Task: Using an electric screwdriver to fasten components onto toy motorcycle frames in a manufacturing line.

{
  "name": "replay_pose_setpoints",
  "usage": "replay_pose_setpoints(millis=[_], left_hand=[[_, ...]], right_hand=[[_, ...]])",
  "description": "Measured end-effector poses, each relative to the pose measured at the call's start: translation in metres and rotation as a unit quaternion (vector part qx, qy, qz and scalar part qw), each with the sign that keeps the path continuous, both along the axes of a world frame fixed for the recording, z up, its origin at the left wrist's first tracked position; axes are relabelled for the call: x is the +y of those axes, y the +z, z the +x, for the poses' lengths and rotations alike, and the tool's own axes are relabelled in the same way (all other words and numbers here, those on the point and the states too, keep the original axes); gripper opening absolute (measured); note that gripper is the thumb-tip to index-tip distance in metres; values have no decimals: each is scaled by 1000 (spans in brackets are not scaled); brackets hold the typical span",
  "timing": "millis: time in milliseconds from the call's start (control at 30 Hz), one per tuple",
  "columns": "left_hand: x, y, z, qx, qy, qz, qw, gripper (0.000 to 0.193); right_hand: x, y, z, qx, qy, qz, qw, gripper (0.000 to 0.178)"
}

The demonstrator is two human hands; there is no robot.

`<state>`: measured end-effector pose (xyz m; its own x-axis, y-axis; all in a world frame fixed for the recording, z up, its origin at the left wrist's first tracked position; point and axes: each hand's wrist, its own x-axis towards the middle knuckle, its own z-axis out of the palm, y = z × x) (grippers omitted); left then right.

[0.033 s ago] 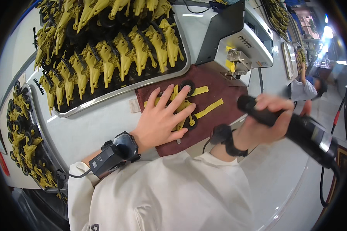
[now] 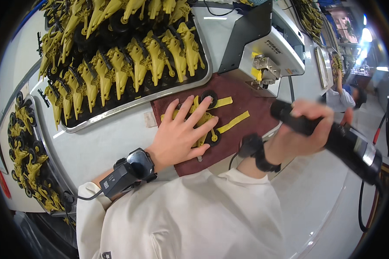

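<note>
My left hand lies with spread fingers over a yellow toy motorcycle, pressing it to a dark red cloth. Black wheels show past my fingertips, and most of the toy is hidden under the hand. Two yellow strips, the nearer strip and the farther strip, lie on the cloth beside it. Over to the right, my right hand is wrapped round a black corded electric screwdriver, held in the air apart from the toy. That hand is slightly blurred.
A metal-rimmed tray at the back left bears rows of yellow toy motorcycles. Another tray of yellow parts stands at far left. A white and black machine stands behind the cloth. Far right, another person works.
My right hand has shifted slightly to the right with the electric screwdriver. The left hand stays on the toy motorcycle.
</note>
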<state>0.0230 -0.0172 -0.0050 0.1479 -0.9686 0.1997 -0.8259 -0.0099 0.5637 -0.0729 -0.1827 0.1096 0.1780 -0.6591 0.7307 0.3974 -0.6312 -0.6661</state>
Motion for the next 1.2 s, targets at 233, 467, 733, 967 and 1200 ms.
replay_pose_setpoints(millis=[233,467,733,967,1200], left_hand=[[-1,0,-1,3,-6,-6,1000,60],[0,-3,-1,4,-4,-8,1000,60],[1,-3,-2,6,-1,-6,1000,61],[0,-4,-3,5,-2,0,1000,62],[-1,-2,0,12,1,1,1000,62]], right_hand=[[-46,-1,33,65,-78,-24,995,47],[14,-16,7,74,50,105,990,42],[66,-38,-42,44,167,69,983,70],[68,-51,-41,40,187,89,977,60],[61,-60,-40,78,256,81,960,54]])
